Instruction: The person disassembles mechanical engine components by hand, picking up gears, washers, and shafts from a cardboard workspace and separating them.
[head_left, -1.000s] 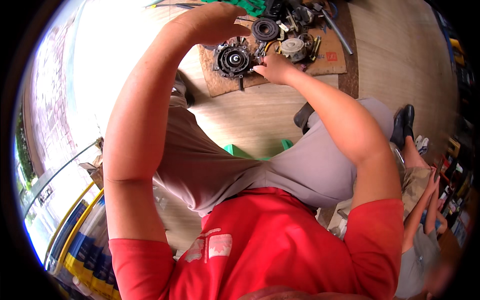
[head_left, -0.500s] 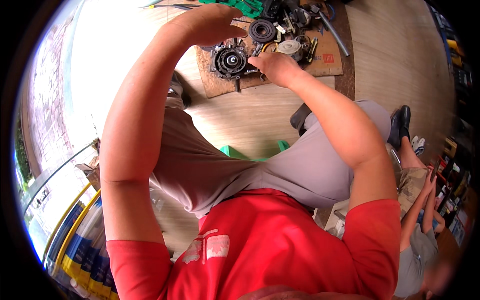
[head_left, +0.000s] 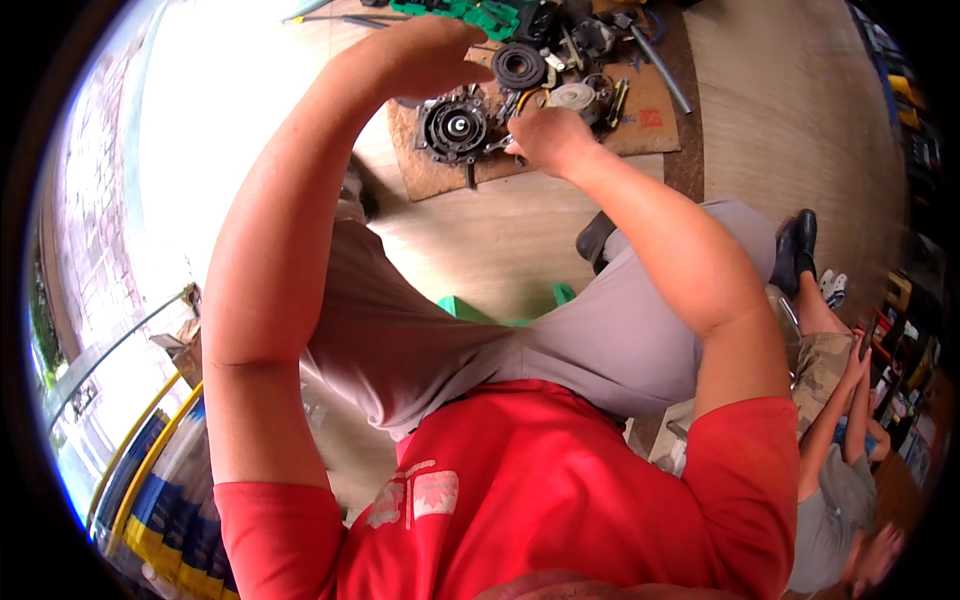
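A round engine casing (head_left: 457,128) with concentric dark rings and a bright centre lies on a brown cardboard sheet (head_left: 415,180). My left hand (head_left: 435,58) hovers above its far side, thumb and fingers apart, with nothing visible between them. At the casing's right edge, my right hand (head_left: 552,140) is closed, fingertips down beside a small metal piece. Whatever it grips is hidden by the hand itself. Just beyond it are a pale round cover (head_left: 572,96) and a dark ring-shaped part (head_left: 519,66).
More metal parts and a grey tube (head_left: 662,70) lie at the far right of the cardboard. Green plastic (head_left: 480,14) sits at the far edge. A green stool (head_left: 460,308) shows between my legs. Another person's hands (head_left: 858,362) are at the right.
My right hand has shifted slightly nearer and its fingers have curled in more. The left hand has barely moved. The whole view has shifted a little.
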